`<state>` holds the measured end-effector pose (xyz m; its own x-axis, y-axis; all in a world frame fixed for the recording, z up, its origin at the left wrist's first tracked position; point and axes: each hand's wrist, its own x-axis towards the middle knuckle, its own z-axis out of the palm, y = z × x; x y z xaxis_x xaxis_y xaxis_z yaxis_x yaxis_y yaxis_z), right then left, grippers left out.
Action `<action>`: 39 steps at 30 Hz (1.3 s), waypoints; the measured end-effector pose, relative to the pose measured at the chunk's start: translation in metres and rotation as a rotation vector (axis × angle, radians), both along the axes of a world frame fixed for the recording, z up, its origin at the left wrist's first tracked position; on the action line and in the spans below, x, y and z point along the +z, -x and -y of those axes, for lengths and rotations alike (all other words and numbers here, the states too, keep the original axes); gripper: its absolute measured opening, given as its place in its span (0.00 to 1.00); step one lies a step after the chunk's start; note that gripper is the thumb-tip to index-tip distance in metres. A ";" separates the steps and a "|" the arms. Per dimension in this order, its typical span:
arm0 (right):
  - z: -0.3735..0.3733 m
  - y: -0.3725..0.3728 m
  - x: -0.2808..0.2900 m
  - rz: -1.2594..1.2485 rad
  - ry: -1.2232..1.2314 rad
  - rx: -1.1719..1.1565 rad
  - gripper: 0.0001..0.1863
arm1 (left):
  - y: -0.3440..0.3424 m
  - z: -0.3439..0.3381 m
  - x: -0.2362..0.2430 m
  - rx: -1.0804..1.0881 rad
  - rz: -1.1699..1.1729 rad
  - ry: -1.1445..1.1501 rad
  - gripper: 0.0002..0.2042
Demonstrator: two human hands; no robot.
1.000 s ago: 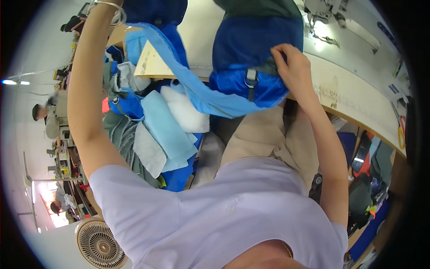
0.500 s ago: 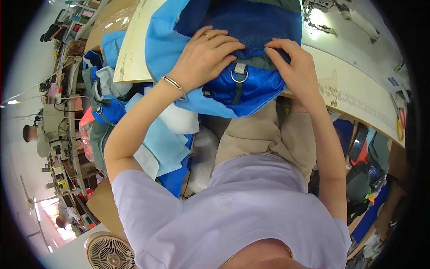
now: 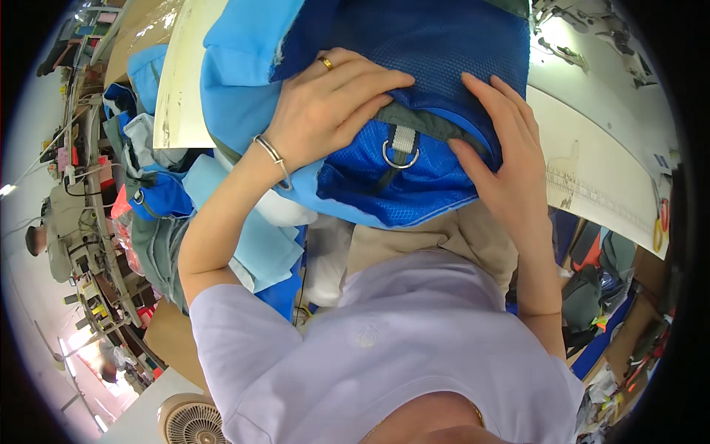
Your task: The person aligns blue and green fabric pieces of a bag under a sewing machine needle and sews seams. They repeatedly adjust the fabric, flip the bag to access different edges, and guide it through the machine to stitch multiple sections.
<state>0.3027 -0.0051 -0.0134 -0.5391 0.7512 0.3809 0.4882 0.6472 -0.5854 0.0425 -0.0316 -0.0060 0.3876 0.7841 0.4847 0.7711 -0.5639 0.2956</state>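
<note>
A blue fabric piece [image 3: 436, 44], sewn like part of a bag, lies on the table edge and hangs over my lap. Light blue cloth [image 3: 240, 81] joins it at the left. Its lower section carries a dark grey-green band and a metal D-ring [image 3: 400, 157] on a light grey webbing loop. My left hand [image 3: 322, 107], wearing a ring and bracelet, holds the fabric near the band, fingers together and thumb tucked beneath. At the right edge of the piece, my right hand [image 3: 510, 152] rests with thumb and fingers spread apart.
A pale table [image 3: 592, 163] with ruler-like markings extends right, with red- and yellow-handled scissors [image 3: 660, 222] at its far end. Machine parts [image 3: 566, 55] stand at the upper right. Blue and grey cloth pieces [image 3: 159, 185] pile at left. A fan [image 3: 194, 422] sits lower left.
The blue fabric has come nearer and shows larger, its band and D-ring lower in view. My right hand's thumb and fingers have spread from a near pinch. My left hand keeps its hold.
</note>
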 end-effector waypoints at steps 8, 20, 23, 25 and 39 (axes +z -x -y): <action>-0.002 -0.004 0.003 -0.011 0.023 0.081 0.37 | 0.003 -0.001 0.004 -0.026 -0.021 0.041 0.15; -0.001 -0.009 -0.004 -0.239 -0.037 0.011 0.31 | 0.013 -0.014 0.007 -0.054 -0.047 0.088 0.15; 0.000 -0.011 -0.003 -0.311 -0.042 -0.007 0.30 | 0.038 -0.051 0.003 -0.042 -0.088 0.075 0.14; 0.001 -0.009 -0.004 -0.295 -0.062 -0.040 0.29 | 0.050 -0.090 0.012 0.066 -0.145 0.138 0.14; 0.002 -0.008 -0.005 -0.313 0.030 0.063 0.20 | 0.024 -0.038 0.000 0.705 -0.405 0.220 0.32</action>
<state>0.3111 -0.0076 -0.0185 -0.4454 0.7331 0.5140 0.2409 0.6510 -0.7198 0.0181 0.0060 -0.0058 -0.1172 0.9681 0.2214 0.9913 0.1276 -0.0333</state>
